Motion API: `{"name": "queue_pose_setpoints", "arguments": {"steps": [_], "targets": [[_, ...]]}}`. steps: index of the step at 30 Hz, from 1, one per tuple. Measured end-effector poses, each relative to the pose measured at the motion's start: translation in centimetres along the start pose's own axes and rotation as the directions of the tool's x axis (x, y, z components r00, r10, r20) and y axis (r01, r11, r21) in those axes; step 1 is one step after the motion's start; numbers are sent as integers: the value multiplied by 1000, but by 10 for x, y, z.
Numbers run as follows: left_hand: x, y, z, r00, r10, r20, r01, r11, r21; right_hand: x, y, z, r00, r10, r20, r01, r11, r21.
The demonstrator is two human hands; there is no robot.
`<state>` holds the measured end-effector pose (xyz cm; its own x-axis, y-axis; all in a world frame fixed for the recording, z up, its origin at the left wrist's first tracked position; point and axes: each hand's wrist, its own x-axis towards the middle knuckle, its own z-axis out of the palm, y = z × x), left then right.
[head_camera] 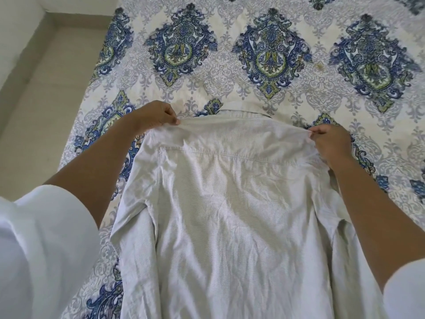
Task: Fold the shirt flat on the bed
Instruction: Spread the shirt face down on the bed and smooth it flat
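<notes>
One shirt (pixel 230 215) is lying spread on the bed (pixel 264 54), filling the centre and bottom of the frame, back side up and collar pointing toward the top. It is looking pale, off-white, finely woven and heavily creased, with one curved yoke seam crossing below the shoulders and a long sleeve trailing down each side.

Two bare hands are working on it. The left hand (pixel 156 115), at centre left, is pinching the shirt's shoulder corner between thumb and forefinger, the other fingers curling in. The right hand (pixel 331 141), at centre right, is pinching the opposite shoulder the same way, so the top edge is stretching taut between them. Two white sleeves (pixel 46 249) are showing at the bottom corners.

The bedcover is looking soft and cream-coloured, printed with grey scrollwork and large diamond-shaped blue and green medallions. Smooth beige floor (pixel 46 88) is showing at the left of the frame.
</notes>
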<state>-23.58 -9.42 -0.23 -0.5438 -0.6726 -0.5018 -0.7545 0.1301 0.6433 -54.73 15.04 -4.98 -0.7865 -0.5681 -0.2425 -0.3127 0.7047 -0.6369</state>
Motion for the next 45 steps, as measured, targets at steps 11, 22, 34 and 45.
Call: {"name": "queue_pose_setpoints", "arguments": {"steps": [11, 22, 34, 45], "targets": [[7, -7, -6, 954, -218, 204, 284, 877, -388, -34, -44, 32, 952, -243, -187, 238, 970, -52], [-21, -8, -18, 987, -47, 155, 17, 982, 186, -63, -144, 138, 746, -628, 221, 637, 770, 38], [-42, -55, 45, 766, 557, -322, -285, 742, 606, -87, -133, 153, 720, -694, 20, 691, 713, -118], [15, -53, 13, 924, 23, -380, 38, 988, 153, -48, -151, 158, 831, -416, 369, 464, 885, -48]]}}
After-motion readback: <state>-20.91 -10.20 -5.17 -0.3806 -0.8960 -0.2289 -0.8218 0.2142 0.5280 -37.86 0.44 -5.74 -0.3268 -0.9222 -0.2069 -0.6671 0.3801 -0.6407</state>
